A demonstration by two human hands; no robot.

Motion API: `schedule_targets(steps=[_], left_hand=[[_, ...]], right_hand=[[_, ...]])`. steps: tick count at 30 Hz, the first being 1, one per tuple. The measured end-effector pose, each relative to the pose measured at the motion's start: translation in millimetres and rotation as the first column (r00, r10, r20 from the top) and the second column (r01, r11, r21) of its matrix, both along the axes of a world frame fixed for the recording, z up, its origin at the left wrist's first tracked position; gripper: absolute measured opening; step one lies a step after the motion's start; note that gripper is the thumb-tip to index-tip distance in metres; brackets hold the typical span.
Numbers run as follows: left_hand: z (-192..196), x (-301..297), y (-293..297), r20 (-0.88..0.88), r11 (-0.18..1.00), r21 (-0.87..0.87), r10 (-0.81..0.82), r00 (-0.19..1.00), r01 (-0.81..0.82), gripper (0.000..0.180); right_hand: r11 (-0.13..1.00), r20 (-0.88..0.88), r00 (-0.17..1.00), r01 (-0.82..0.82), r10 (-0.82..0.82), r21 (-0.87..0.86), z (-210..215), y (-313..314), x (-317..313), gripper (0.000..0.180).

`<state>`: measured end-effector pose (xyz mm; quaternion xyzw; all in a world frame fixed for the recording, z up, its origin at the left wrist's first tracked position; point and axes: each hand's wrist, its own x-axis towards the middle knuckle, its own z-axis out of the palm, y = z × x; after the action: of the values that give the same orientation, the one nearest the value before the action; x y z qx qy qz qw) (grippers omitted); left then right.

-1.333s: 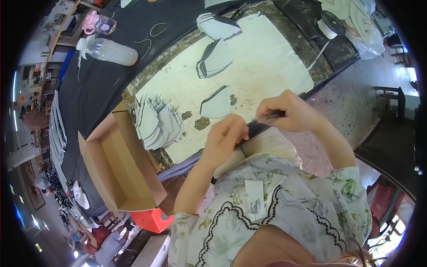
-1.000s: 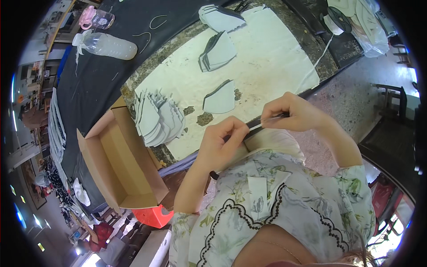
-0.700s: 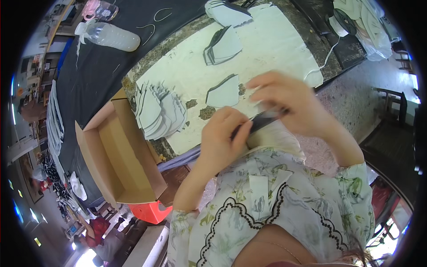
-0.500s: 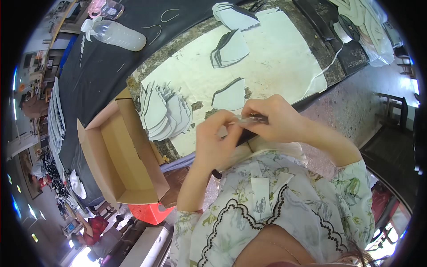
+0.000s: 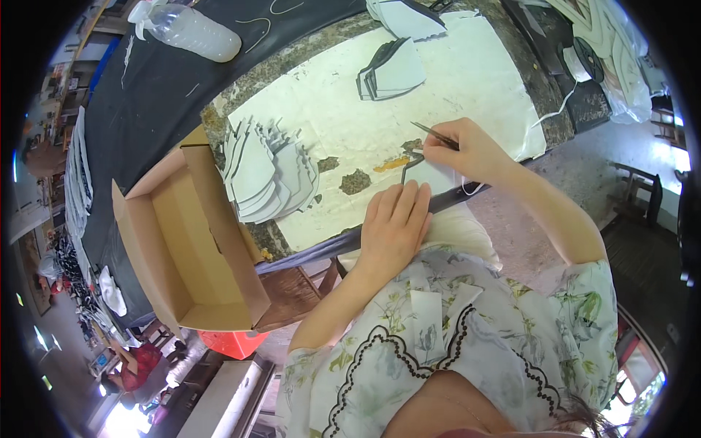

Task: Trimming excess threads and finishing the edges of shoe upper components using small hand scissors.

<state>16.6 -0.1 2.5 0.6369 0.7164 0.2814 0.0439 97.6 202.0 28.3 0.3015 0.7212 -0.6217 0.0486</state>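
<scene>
In the head view, my left hand (image 5: 396, 225) lies with fingers stretched out, its fingertips on the near edge of a light grey cut piece (image 5: 437, 175) with a dark edge. My right hand (image 5: 473, 152), just beyond it, is closed round a thin dark pointed tool (image 5: 442, 138), its tip aimed to the far left; whether it is an awl or tweezers I cannot tell. A white thread (image 5: 467, 188) curls below that hand. The cut piece rests near the table's front edge, partly hidden by both hands.
Stacked cut pieces (image 5: 264, 171) fan out at the left of the white sheet (image 5: 321, 95). Two smaller piles, a near one (image 5: 394, 71) and a far one (image 5: 410, 18), lie farther back. A cardboard box (image 5: 193, 241) stands left, a bottle (image 5: 188, 31) far left, a thread spool (image 5: 578, 62) far right.
My hands, together in front of my chest, have parted: the left came down flat on the cut piece, the right moved away with the tool. The cut piece now lies closer to me.
</scene>
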Motion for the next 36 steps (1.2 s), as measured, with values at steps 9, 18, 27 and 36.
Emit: schedule_targets(steps=[9, 18, 27, 36], left_hand=[[-7, 2, -6, 0.028, 0.999, 0.036, 0.030, 0.999, -0.031, 0.043], [-4, -5, 8, 0.099, 0.983, 0.149, 0.094, 0.991, -0.108, 0.038], [-1, 0, 10, 0.044, 0.994, 0.033, 0.107, 0.993, -0.108, 0.039], [1, -1, 17, -0.044, 0.994, -0.025, 0.108, 0.993, -0.109, 0.052]], right_hand=[[0.979, -0.028, 0.993, -0.104, 0.111, 0.175, -4, -19, -6, 0.018], [0.959, -0.085, 0.990, -0.088, 0.115, 0.269, -10, -17, -1, 0.017], [0.960, 0.035, 0.985, -0.173, 0.170, 0.222, 8, 10, 10, 0.018], [0.886, 0.075, 0.968, -0.251, 0.241, 0.390, 11, 18, 3, 0.020]])
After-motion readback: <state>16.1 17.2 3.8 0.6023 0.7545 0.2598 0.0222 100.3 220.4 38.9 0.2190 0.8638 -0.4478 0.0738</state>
